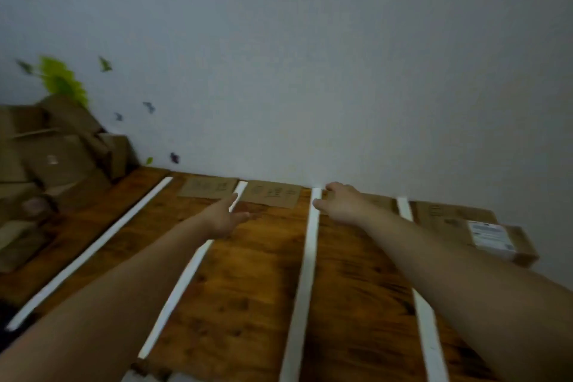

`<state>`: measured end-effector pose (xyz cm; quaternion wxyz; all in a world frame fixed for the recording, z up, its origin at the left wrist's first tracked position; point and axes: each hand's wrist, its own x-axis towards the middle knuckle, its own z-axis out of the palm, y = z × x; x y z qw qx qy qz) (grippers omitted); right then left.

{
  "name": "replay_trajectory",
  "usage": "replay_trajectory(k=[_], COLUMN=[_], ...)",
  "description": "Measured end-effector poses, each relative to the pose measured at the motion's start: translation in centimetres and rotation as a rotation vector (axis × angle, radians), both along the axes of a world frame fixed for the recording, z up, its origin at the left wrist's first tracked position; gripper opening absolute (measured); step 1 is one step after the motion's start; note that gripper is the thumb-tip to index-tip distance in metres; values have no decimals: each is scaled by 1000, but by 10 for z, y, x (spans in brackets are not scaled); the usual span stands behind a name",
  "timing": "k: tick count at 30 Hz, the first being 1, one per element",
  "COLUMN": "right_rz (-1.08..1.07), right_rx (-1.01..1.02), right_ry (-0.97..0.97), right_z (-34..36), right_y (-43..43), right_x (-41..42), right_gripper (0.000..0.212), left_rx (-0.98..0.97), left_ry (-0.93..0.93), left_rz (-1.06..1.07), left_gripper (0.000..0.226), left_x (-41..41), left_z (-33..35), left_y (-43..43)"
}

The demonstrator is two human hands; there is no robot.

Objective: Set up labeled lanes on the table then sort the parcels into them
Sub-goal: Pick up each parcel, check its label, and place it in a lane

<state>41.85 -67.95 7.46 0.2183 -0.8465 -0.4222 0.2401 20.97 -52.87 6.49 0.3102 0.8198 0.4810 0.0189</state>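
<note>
Several white tape strips point(305, 257) divide the brown wooden table point(254, 288) into lanes. Cardboard labels lie at the far end of the lanes: one point(206, 187), a second point(273, 194), a third point(379, 202) and a fourth point(446, 214). My left hand point(228, 215) hovers flat with straight fingers near the second label, holding nothing. My right hand point(336, 201) rests on the left end of the third label with curled fingers; the blur hides whether it pinches the label. A parcel with a white sticker point(496, 239) lies in the rightmost lane.
A heap of brown cardboard parcels point(55, 158) is piled at the table's left end against the white wall point(310, 87). Green and dark butterfly stickers point(62, 80) decorate the wall above the heap. The whole frame is blurred by motion.
</note>
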Motion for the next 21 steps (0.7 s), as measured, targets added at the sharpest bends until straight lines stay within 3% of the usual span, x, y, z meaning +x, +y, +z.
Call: replay_trajectory(k=[10,16,21], right_rz=[378,516,609], right_rx=[55,61,45], right_ry=[-67,-54,66], right_z=[35,18,-10], right_y=[179,293,404], right_x=[-238,-319,-385], right_gripper=[68,73,74], left_rx=[42,-44,-19], left_ry=[-53,-48,52], left_rz=[275,445,555], left_gripper=[76,77,83], left_x=[-279,-385,-457], left_z=[34,18,7], left_y=[112,194,266])
